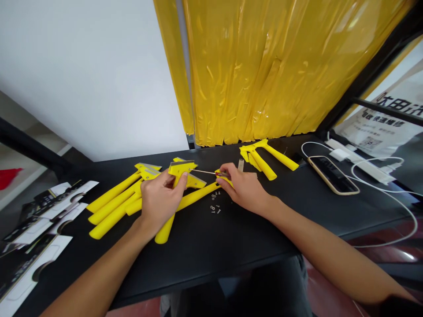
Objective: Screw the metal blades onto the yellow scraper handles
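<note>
My left hand [159, 200] is closed round a yellow scraper [166, 231], its blade end up and its handle slanting down toward me. My right hand [243, 187] grips a screwdriver [202, 171]; the thin shaft points left and its tip meets the face of the scraper's head. Most of the screwdriver's handle is hidden by my fingers. Several more yellow scrapers [110, 215] lie under and left of my left hand, some with metal blades showing. Small screws and nuts [215, 209] are scattered on the black table [211, 251] between my hands.
Further yellow scraper parts [264, 160] lie at the back right. Beyond them are a phone [333, 175], a white power strip [361, 163] and loose cables. Printed cards [49, 259] are piled at the left. A yellow plastic sheet [264, 75] hangs behind the table.
</note>
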`<act>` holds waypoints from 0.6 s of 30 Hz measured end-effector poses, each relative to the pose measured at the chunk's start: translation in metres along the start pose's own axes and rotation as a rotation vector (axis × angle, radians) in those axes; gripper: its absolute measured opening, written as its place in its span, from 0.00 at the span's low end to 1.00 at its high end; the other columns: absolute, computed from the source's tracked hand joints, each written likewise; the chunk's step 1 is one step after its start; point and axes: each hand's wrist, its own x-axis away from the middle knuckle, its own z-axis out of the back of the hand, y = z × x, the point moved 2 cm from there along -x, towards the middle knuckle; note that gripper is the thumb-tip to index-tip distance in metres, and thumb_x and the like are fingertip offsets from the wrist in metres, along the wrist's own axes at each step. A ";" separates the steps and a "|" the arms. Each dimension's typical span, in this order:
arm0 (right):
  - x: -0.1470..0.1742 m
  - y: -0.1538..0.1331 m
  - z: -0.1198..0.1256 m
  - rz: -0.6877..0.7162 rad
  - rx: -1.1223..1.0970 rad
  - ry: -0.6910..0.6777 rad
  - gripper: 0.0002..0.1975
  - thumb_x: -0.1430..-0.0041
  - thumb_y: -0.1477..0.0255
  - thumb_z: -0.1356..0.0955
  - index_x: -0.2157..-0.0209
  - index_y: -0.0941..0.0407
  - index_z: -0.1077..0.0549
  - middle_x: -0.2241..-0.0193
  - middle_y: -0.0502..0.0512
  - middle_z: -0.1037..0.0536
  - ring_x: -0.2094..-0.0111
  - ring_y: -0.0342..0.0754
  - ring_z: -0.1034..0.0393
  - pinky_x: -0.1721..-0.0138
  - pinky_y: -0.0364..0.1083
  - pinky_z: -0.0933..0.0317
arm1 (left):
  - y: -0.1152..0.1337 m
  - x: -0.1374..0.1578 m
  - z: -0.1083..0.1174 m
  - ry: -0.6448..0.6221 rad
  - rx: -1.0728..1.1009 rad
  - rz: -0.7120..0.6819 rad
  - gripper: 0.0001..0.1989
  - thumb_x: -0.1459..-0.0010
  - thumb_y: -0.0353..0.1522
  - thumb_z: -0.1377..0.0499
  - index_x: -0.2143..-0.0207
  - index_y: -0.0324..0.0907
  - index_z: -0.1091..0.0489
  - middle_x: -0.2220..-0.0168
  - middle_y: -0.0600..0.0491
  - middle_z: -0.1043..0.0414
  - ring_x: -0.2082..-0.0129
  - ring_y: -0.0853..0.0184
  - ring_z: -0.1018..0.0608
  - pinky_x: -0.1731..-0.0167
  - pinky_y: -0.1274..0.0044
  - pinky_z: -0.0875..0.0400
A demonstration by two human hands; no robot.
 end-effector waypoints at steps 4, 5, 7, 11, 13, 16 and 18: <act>0.002 -0.006 0.004 0.038 -0.022 -0.003 0.15 0.26 0.65 0.43 0.58 0.57 0.30 0.68 0.55 0.21 0.71 0.46 0.29 0.72 0.45 0.51 | 0.001 0.000 0.001 -0.005 -0.023 -0.006 0.16 0.45 0.40 0.38 0.80 0.43 0.32 0.82 0.54 0.27 0.79 0.65 0.23 0.79 0.77 0.31; 0.002 -0.007 0.005 0.009 -0.070 -0.006 0.16 0.26 0.64 0.43 0.60 0.57 0.29 0.71 0.54 0.23 0.73 0.45 0.31 0.72 0.44 0.50 | 0.002 0.000 0.001 -0.009 -0.030 -0.011 0.16 0.44 0.40 0.38 0.81 0.43 0.32 0.82 0.54 0.27 0.80 0.66 0.23 0.79 0.77 0.31; 0.003 -0.009 0.005 -0.048 -0.220 -0.022 0.17 0.27 0.63 0.43 0.64 0.57 0.30 0.75 0.50 0.27 0.75 0.43 0.34 0.72 0.44 0.49 | 0.005 0.001 0.001 -0.016 -0.044 -0.020 0.16 0.44 0.40 0.38 0.81 0.43 0.32 0.82 0.54 0.28 0.81 0.67 0.24 0.79 0.78 0.32; 0.001 -0.009 -0.003 -0.206 -0.590 -0.068 0.22 0.28 0.58 0.43 0.73 0.55 0.35 0.81 0.46 0.37 0.79 0.42 0.41 0.75 0.43 0.49 | 0.011 0.003 0.002 0.000 -0.083 -0.046 0.18 0.44 0.40 0.38 0.83 0.43 0.35 0.85 0.55 0.31 0.83 0.69 0.27 0.80 0.79 0.35; -0.002 -0.008 -0.007 -0.313 -0.732 -0.135 0.22 0.29 0.56 0.44 0.72 0.54 0.36 0.84 0.43 0.43 0.82 0.42 0.47 0.78 0.42 0.51 | 0.011 0.002 0.002 0.016 -0.102 -0.063 0.20 0.44 0.40 0.38 0.85 0.43 0.37 0.85 0.56 0.32 0.84 0.70 0.28 0.81 0.79 0.36; -0.004 -0.008 -0.001 -0.269 -0.670 -0.138 0.21 0.28 0.57 0.43 0.70 0.55 0.33 0.82 0.44 0.39 0.81 0.42 0.44 0.77 0.43 0.49 | 0.007 -0.002 0.002 0.032 -0.117 -0.080 0.19 0.44 0.40 0.39 0.84 0.43 0.37 0.85 0.56 0.31 0.84 0.69 0.28 0.81 0.79 0.37; 0.004 -0.009 0.011 -0.163 -0.464 -0.053 0.18 0.28 0.60 0.42 0.67 0.56 0.30 0.77 0.48 0.31 0.76 0.44 0.36 0.73 0.43 0.46 | 0.003 -0.005 0.004 0.043 -0.127 -0.079 0.18 0.44 0.40 0.39 0.83 0.44 0.36 0.85 0.55 0.31 0.83 0.69 0.27 0.80 0.79 0.36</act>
